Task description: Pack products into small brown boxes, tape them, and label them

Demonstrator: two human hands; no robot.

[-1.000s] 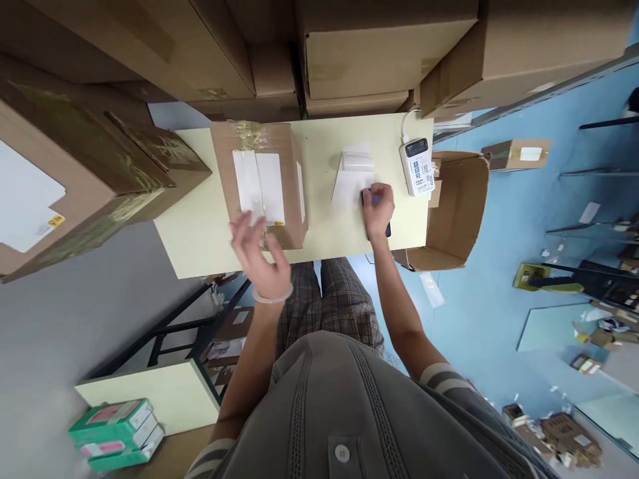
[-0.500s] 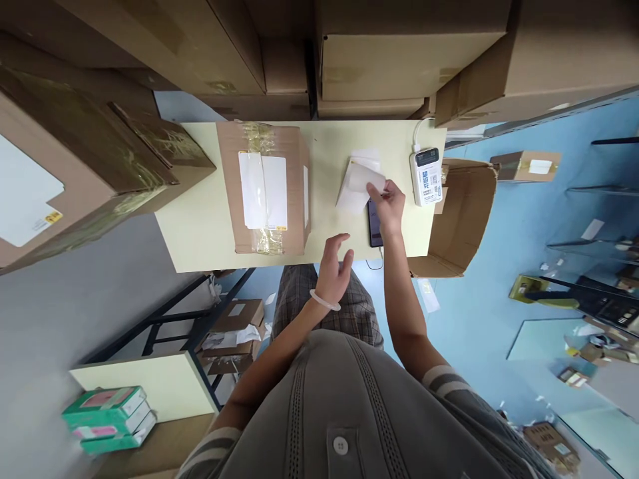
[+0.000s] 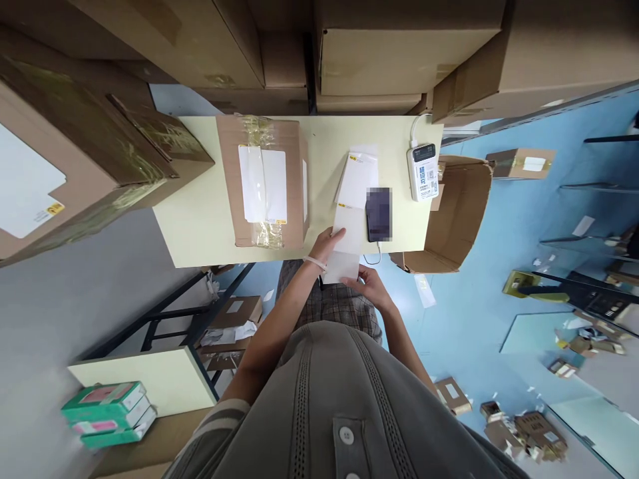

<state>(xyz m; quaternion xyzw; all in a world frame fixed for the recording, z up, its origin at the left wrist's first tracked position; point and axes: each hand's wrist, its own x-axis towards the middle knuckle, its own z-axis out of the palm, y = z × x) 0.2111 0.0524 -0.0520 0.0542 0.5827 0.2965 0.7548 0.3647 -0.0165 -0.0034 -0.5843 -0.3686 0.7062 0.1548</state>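
A strip of white labels runs from a small stack on the pale yellow table down over its near edge. My left hand grips the strip's left side at the table edge. My right hand pinches the strip's lower end just below the edge. A taped cardboard box with a white label on top stands to the left. A dark phone lies right of the labels.
A white power bank with a cable sits at the table's far right. An open cardboard box leans beside the table. Large cartons are stacked behind and to the left. Green boxes lie on a lower shelf; scraps litter the blue floor.
My right hand left the phone, picked up the label strip and drew it toward me. My left hand came away from the taped box and took hold of the strip.
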